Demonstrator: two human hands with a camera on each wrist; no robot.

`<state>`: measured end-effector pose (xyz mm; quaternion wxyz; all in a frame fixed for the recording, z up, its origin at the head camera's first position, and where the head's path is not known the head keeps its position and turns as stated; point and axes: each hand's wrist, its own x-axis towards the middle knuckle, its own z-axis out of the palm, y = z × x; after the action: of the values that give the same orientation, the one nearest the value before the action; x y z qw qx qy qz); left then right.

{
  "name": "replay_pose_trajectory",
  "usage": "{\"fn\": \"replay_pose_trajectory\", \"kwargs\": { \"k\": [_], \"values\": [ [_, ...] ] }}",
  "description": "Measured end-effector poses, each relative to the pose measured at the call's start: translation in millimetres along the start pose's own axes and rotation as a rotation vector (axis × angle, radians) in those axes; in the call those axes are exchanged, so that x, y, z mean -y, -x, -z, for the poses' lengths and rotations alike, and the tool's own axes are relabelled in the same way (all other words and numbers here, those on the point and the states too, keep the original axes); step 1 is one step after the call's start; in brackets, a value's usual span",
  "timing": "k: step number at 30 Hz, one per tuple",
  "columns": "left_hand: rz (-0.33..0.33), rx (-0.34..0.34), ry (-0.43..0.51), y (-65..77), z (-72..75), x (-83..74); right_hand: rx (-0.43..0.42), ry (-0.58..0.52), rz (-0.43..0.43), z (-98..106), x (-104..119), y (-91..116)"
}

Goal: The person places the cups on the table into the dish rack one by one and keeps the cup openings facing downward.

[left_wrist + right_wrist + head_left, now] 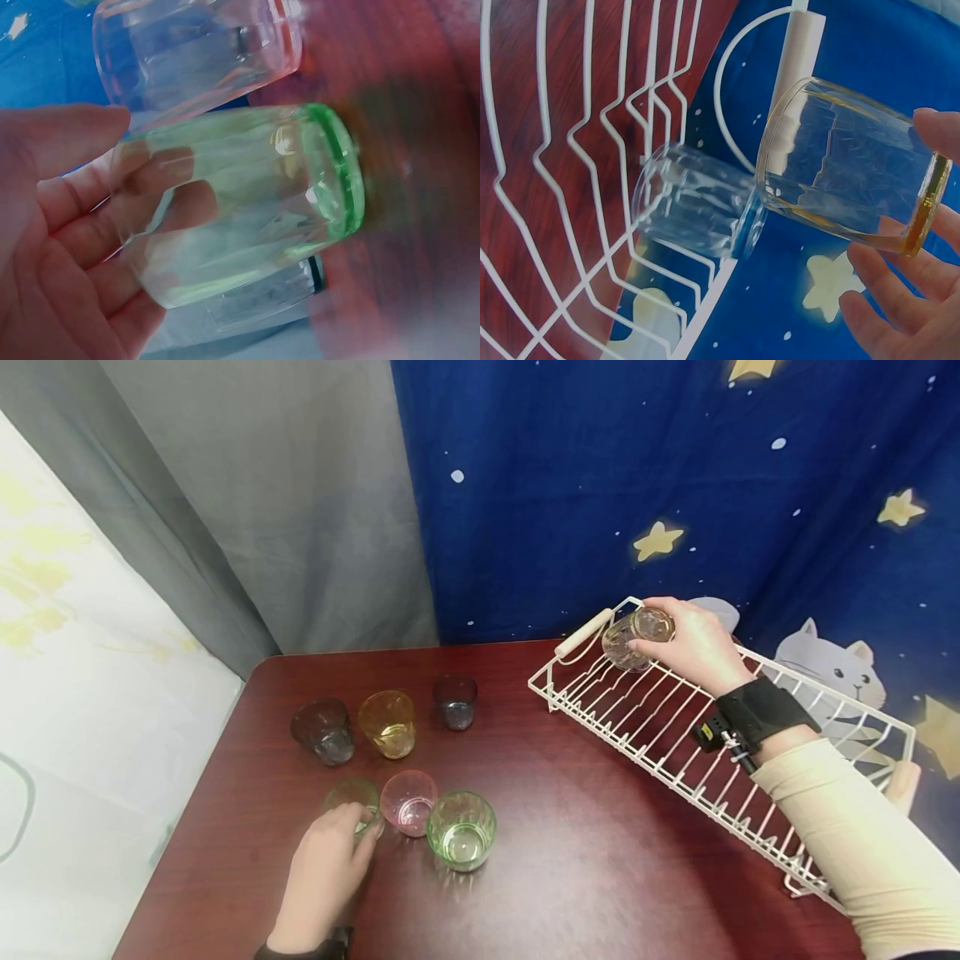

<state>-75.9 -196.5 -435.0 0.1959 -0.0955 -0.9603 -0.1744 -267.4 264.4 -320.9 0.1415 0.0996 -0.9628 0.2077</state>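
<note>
My right hand (693, 643) holds an amber-tinted drinking glass (847, 165) by its base end, tilted, over the far-left end of the white wire dish rack (660, 772). Behind it, in the right wrist view, a clear bluish glass (697, 199) sits on the rack's wires. On the table, my left hand (324, 864) has its thumb and fingers around the rim of a light green glass (247, 202), which stands upright. A pink glass (409, 806) stands close beside that one, with a second green glass (462, 833) to its right.
Farther back on the dark red table (570, 868) stand a dark grey glass (326, 732), a yellow glass (388, 727) and another dark glass (456, 702). The rack has a pale handle (585, 633) at its left end. A blue starry curtain (540, 510) hangs behind.
</note>
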Motion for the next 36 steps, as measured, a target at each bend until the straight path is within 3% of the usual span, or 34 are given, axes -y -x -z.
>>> {"fn": "replay_pose_trajectory", "kwargs": {
  "k": [8,14,26,36],
  "values": [
    [-0.071,-0.096,-0.048,3.1,-7.2,1.1,-0.01,-0.021,-0.032,6,-11,4],
    [-0.049,-0.08,-0.064,3.1,-9.0,1.0,-0.014,-0.011,-0.045,10,-25,4],
    [-0.044,-0.104,-0.049,2.7,-13.7,3.0,0.047,0.017,-0.164,18,-52,8],
    [-0.056,-0.135,-0.044,1.5,-17.0,3.9,0.111,0.039,-0.186,9,-66,7]
  ]
}}
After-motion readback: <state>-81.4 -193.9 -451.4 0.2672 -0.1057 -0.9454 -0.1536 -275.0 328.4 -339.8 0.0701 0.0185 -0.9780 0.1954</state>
